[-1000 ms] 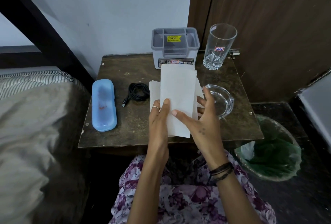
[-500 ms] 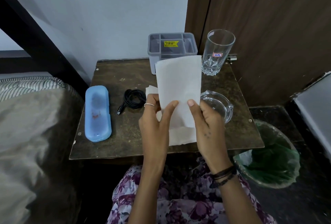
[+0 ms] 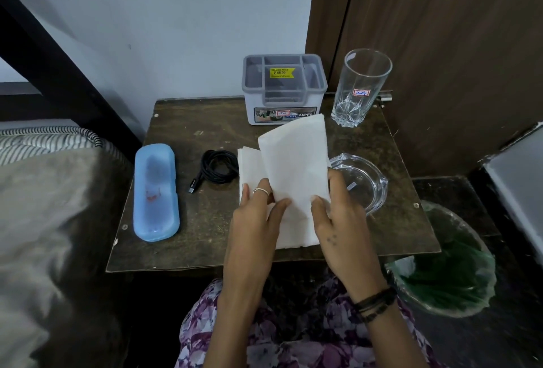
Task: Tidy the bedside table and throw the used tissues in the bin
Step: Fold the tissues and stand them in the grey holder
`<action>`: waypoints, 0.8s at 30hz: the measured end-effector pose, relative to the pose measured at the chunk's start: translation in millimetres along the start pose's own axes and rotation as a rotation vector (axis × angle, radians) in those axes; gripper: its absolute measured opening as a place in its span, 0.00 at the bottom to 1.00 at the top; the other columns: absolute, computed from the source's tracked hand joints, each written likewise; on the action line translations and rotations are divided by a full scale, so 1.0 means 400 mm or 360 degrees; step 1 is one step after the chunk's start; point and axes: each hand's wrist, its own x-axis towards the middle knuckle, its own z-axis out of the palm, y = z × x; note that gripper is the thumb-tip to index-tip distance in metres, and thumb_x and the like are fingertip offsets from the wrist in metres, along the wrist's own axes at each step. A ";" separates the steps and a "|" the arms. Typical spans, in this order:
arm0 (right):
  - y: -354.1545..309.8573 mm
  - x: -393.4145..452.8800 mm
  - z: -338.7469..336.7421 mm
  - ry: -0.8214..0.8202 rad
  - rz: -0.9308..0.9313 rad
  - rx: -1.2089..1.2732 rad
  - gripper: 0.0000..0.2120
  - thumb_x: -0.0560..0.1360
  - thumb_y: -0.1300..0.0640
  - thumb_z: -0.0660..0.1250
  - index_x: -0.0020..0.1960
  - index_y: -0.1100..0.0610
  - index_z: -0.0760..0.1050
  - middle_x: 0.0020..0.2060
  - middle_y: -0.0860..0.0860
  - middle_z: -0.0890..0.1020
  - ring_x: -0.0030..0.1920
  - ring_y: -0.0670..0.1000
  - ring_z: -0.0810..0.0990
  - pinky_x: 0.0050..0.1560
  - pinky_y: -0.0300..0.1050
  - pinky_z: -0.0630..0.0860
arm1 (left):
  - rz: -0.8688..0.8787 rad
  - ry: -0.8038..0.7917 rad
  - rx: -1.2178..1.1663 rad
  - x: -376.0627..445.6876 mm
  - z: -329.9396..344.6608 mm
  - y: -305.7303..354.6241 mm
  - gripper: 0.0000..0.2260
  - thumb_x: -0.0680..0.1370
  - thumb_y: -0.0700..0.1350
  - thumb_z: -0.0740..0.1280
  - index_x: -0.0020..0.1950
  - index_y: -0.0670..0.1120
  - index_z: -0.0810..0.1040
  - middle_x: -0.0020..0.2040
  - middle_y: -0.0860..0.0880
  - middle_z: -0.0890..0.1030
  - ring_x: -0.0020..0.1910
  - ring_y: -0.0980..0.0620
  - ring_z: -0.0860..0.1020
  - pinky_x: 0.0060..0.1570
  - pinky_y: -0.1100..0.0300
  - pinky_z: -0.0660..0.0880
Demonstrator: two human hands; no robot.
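since a second ago the top tissue (image 3: 296, 162) has been lifted off the stack (image 3: 249, 167) and tilted up, its upper corner now leaning toward the organiser (image 3: 284, 88). so the sheets are being peeled apart one at a time, probably to be thrown in the bin (image 3: 446, 267) right of the table (image 3: 182, 250).

the left hand (image 3: 255, 217) pinches the tissue's lower edge with thumb and curled fingers; the right hand (image 3: 338, 214) grips the other lower edge the same way. the tissue is thin, soft, matte white paper, creased and floppy.

left of the tissue lie a coiled black cable (image 3: 219, 166) and a smooth blue plastic case (image 3: 155, 191). right of it is a thick glass ashtray (image 3: 361, 182); behind that, a tall clear tumbler (image 3: 361, 88).
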 end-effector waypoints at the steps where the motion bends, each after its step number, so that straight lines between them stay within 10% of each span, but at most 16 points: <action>1: -0.007 -0.002 -0.006 0.0018 -0.0002 -0.0007 0.16 0.79 0.61 0.56 0.66 0.54 0.63 0.50 0.51 0.77 0.46 0.51 0.77 0.45 0.48 0.78 | 0.0017 0.0035 0.0000 -0.002 -0.003 0.006 0.06 0.78 0.43 0.65 0.53 0.43 0.74 0.45 0.54 0.79 0.55 0.52 0.78 0.52 0.53 0.77; 6: -0.042 0.020 -0.040 -0.0033 0.0138 0.0080 0.21 0.75 0.64 0.57 0.65 0.49 0.60 0.52 0.53 0.78 0.46 0.55 0.78 0.43 0.57 0.79 | 0.0090 0.0104 0.0003 0.021 -0.028 0.040 0.03 0.77 0.43 0.67 0.46 0.50 0.74 0.38 0.63 0.77 0.39 0.72 0.76 0.38 0.75 0.72; 16: -0.095 0.306 -0.088 -0.0015 -0.0160 0.0050 0.20 0.74 0.67 0.56 0.65 0.57 0.66 0.57 0.59 0.76 0.54 0.58 0.76 0.53 0.58 0.77 | 0.0255 0.0008 0.0196 0.291 -0.097 0.132 0.14 0.75 0.35 0.66 0.60 0.42 0.71 0.51 0.45 0.81 0.48 0.49 0.80 0.45 0.65 0.76; 24: -0.079 0.537 -0.060 0.0160 -0.0264 -0.0188 0.10 0.74 0.66 0.59 0.54 0.63 0.72 0.45 0.61 0.80 0.40 0.60 0.78 0.42 0.56 0.77 | 0.0351 0.0106 0.0341 0.496 -0.117 0.150 0.18 0.76 0.34 0.65 0.64 0.43 0.69 0.56 0.41 0.79 0.50 0.46 0.77 0.50 0.58 0.75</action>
